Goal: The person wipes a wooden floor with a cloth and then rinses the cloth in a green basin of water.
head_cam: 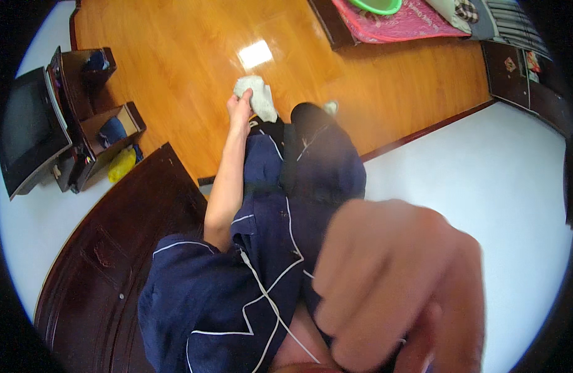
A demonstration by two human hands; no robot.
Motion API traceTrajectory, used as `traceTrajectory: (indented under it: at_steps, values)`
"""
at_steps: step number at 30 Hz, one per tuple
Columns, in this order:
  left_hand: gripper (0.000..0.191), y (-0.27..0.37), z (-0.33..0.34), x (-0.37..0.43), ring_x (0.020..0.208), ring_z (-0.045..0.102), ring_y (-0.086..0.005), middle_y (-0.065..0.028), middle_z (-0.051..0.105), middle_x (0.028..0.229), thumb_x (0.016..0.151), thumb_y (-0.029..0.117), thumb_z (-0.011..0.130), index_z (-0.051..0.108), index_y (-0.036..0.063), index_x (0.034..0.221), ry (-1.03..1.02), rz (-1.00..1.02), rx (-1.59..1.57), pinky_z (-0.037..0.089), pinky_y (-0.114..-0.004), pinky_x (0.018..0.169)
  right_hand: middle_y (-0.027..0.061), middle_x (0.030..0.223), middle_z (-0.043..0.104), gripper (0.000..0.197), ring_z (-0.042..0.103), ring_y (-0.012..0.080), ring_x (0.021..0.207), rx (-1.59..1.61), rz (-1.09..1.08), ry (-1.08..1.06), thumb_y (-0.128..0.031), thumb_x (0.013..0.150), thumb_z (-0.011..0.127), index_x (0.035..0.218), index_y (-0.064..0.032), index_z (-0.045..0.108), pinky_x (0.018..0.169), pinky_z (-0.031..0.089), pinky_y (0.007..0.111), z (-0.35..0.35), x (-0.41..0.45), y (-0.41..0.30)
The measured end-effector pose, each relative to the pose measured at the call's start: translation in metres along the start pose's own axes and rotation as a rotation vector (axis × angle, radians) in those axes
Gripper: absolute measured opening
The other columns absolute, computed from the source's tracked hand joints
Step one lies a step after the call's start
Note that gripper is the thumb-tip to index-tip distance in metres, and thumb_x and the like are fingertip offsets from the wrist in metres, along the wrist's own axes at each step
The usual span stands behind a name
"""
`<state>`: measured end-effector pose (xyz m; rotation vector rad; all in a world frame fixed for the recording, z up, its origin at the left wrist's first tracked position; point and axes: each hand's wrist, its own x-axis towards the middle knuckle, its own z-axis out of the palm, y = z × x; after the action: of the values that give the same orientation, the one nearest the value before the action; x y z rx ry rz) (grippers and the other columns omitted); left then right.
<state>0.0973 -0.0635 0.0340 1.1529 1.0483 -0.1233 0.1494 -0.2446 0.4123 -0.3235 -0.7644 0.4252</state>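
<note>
My left hand (240, 109) is stretched out over the floor and grips a crumpled whitish cloth (262, 99). The cloth hangs beside my dark trousers (324, 161). Large and blurred, my right hand (398, 275) is raised close to the camera with its fingers curled and its back partly towards me. Whether it holds anything is hidden. A white cable (267, 296) runs across my navy top (193, 291) from near the pocket up towards my head.
A dark wooden door (114, 261) stands at the left. Beyond it are a television (32, 126), a stand with open drawers (118, 123) and a yellow bag (122, 165). A green basin (382, 6) rests on a pink cover (403, 25). A dark cabinet (508, 77) lines the far right.
</note>
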Motion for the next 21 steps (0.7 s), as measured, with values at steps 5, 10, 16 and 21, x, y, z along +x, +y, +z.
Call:
traceTrajectory:
  at_steps: [5, 10, 16, 21]
  values:
    - [0.028, -0.007, 0.057, -0.011, 0.085, 0.07, -0.0212, -0.0109, 0.07, 0.103, 0.094, 0.019, 0.063, 0.061, 0.0001, 0.115, -0.05, 0.059, -0.019, 0.059, -0.037, 0.067, 0.0167, 0.094, 0.065, 0.014, 0.065, 0.024, 0.083, 0.015, 0.222, -0.023, -0.002, 0.089, 0.056, 0.094, -0.001, 0.069, 0.071, 0.049, 0.034, 0.001, -0.016, -0.022]
    - [0.028, -0.027, 0.093, -0.024, 0.085, 0.07, -0.022, -0.0109, 0.069, 0.103, 0.093, 0.019, 0.065, 0.061, -0.0006, 0.113, -0.023, 0.028, -0.003, 0.059, -0.038, 0.069, 0.0136, 0.114, 0.067, 0.03, 0.065, 0.0194, 0.101, 0.485, 0.062, 0.043, 0.004, 0.09, 0.048, 0.114, 0.0038, 0.065, 0.084, 0.051, 0.031, 0.036, -0.031, -0.023]
    - [0.028, -0.051, 0.164, -0.057, 0.091, 0.069, -0.0249, -0.0132, 0.069, 0.104, 0.093, 0.02, 0.065, 0.061, -0.0008, 0.112, -0.013, 0.044, -0.067, 0.059, -0.041, 0.073, 0.0057, 0.102, 0.068, 0.024, 0.063, 0.0119, 0.094, 0.862, 0.36, -0.11, 0.003, 0.088, 0.053, 0.108, 0.0029, 0.066, 0.081, 0.051, 0.028, 0.033, -0.066, -0.096]
    - [0.035, -0.062, 0.225, -0.085, 0.107, 0.063, -0.0276, -0.013, 0.064, 0.116, 0.094, 0.024, 0.064, 0.056, 0.0005, 0.119, -0.067, 0.046, -0.013, 0.054, -0.045, 0.085, 0.0053, 0.099, 0.069, 0.025, 0.063, 0.0108, 0.091, 0.948, 0.42, 0.007, 0.003, 0.089, 0.05, 0.106, 0.0023, 0.068, 0.079, 0.049, 0.025, 0.032, -0.094, -0.169]
